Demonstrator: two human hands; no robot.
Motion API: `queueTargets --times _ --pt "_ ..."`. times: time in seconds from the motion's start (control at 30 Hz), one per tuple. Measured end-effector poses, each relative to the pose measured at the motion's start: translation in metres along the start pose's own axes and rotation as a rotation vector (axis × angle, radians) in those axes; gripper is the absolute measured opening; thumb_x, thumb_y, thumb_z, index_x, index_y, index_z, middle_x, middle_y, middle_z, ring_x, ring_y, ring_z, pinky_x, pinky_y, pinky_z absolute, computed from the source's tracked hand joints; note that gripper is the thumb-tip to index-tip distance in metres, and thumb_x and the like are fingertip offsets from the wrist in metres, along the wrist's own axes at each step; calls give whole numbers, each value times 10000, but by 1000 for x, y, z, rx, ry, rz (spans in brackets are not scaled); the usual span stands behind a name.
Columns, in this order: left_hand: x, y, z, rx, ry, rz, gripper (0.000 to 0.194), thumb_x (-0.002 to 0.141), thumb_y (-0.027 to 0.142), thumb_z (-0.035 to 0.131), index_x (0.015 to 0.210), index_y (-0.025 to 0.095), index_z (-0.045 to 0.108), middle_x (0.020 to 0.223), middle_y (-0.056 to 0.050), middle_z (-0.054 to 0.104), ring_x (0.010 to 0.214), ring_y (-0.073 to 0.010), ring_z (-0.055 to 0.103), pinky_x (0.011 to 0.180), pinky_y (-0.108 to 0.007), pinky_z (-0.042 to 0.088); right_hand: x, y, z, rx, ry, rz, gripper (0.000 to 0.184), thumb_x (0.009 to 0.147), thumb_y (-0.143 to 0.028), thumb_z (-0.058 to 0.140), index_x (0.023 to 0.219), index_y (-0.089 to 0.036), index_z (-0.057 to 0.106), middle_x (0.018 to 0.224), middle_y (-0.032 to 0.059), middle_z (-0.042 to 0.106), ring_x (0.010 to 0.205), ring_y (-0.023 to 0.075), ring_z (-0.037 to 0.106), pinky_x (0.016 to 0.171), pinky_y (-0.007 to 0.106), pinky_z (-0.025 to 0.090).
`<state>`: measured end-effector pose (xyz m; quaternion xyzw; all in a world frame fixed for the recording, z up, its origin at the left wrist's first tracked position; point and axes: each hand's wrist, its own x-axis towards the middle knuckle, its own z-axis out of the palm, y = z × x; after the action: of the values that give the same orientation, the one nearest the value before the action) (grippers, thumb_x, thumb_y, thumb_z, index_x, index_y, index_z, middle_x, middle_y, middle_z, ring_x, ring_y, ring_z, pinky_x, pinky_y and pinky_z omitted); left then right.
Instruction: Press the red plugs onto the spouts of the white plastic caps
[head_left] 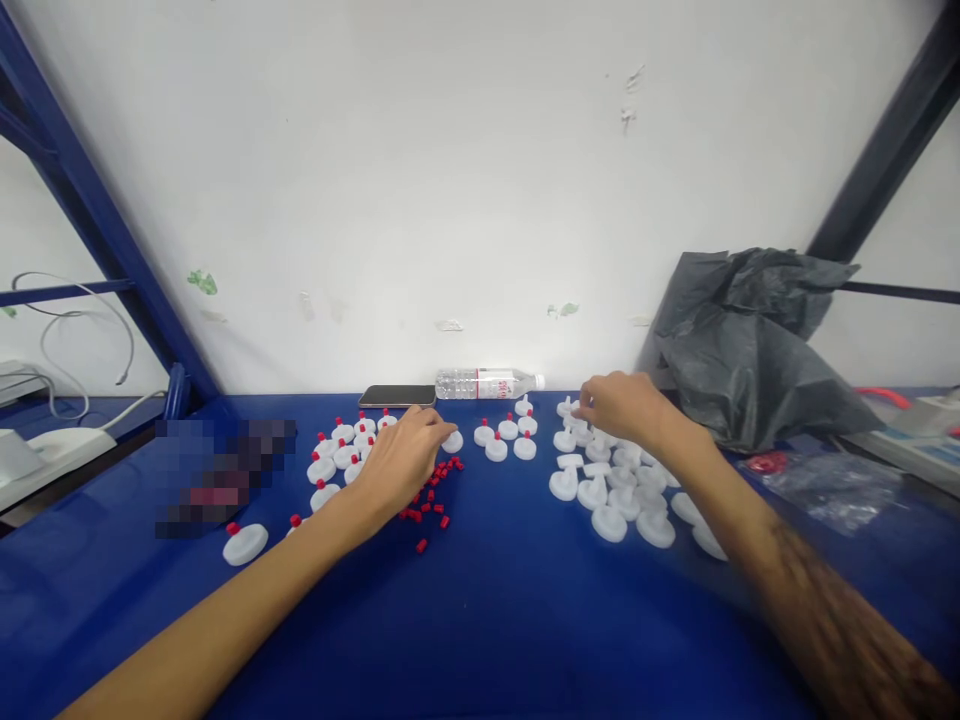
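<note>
My left hand (pixel 409 455) is closed, its fingertips pinched at the top of a white nozzle cap (pixel 453 442); the nozzle is hidden under the fingers. Loose small red tips (pixel 430 495) lie scattered beside and below that hand. To its left stand several white caps with red tips (pixel 321 468), partly covered by my forearm. A smaller group of red-tipped caps (pixel 496 447) sits to its right. My right hand (pixel 619 405) has its fingers closed at a white nozzle cap (pixel 567 407) on the far edge of a pile of untipped white caps (pixel 609 522).
Against the wall lie a phone (pixel 397 396) and a clear plastic bottle (pixel 489 384) on its side. A grey plastic bag (pixel 739 345) stands at the right back, with clear plastic wrap (pixel 832 490) before it. Blue frame posts (pixel 112 210) rise at the left of the blue table (pixel 480 620).
</note>
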<state>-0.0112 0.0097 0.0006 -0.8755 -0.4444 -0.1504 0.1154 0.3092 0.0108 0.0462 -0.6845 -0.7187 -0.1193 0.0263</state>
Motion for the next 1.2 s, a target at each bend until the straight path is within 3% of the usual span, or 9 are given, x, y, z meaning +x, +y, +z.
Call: queueTargets --times 0.1,0.2,0.37,0.5,0.57,0.7,0.9,1.07,1.2 --pt "1 -3 5 -15 11 12 394 979 87 447 1270 195 689 1103 -112 723 1015 -254 631 694 -316 515 0 4 12 46 -41 -26 86 828 -245 731 771 -183 748 822 126 770 778 257 705 691 355 440" --pt "0 -3 5 -54 83 -2 383 1010 143 447 1346 189 626 1187 -120 698 1038 -252 633 725 -332 526 -3 3 6 82 -8 -63 127 837 -158 692 725 -181 748 776 121 767 745 223 693 662 333 412" --pt "-3 3 -7 -100 115 44 243 1014 233 489 1038 191 727 1019 -86 701 983 -249 594 677 -319 493 -10 -8 -24 154 92 -127 173 895 -231 632 809 -198 778 827 114 789 769 236 700 722 355 472" --pt "-4 4 -3 -87 25 104 251 1004 234 507 949 197 749 931 -85 685 948 -254 573 636 -312 462 -22 -37 -34 437 -15 -415 178 915 -354 640 872 -264 787 899 13 806 767 187 709 715 318 532" --pt "-4 4 1 -85 -11 100 266 1010 241 500 956 197 756 927 -90 675 942 -256 576 641 -318 460 -30 -56 -32 498 -53 -519 162 917 -324 644 881 -258 787 890 4 801 759 172 705 688 301 522" --pt "-3 4 5 -106 -36 78 286 1023 247 479 994 213 761 952 -90 664 933 -251 595 667 -331 469 -44 -86 -24 398 -8 -590 157 938 -306 645 907 -243 786 835 20 793 795 195 707 694 302 477" --pt "-4 5 5 -109 -47 55 249 1007 239 506 1006 214 754 989 -88 666 967 -249 619 708 -327 494 -49 -92 -11 332 -1 -635 461 859 -589 694 1089 -193 754 894 86 788 861 278 721 706 346 485" --pt "-4 3 11 -134 -61 27 195 979 246 556 960 225 749 965 -80 668 946 -247 638 693 -314 498 -51 -96 1 350 23 -684 299 908 -475 675 1051 -218 726 973 84 779 853 262 721 686 336 469" --pt "-3 3 15 -154 -72 10 189 974 232 550 931 232 734 958 -72 669 935 -249 653 696 -321 501 -51 -100 0 369 49 -675 210 937 -386 631 1047 -219 695 908 67 772 774 241 702 646 323 439"
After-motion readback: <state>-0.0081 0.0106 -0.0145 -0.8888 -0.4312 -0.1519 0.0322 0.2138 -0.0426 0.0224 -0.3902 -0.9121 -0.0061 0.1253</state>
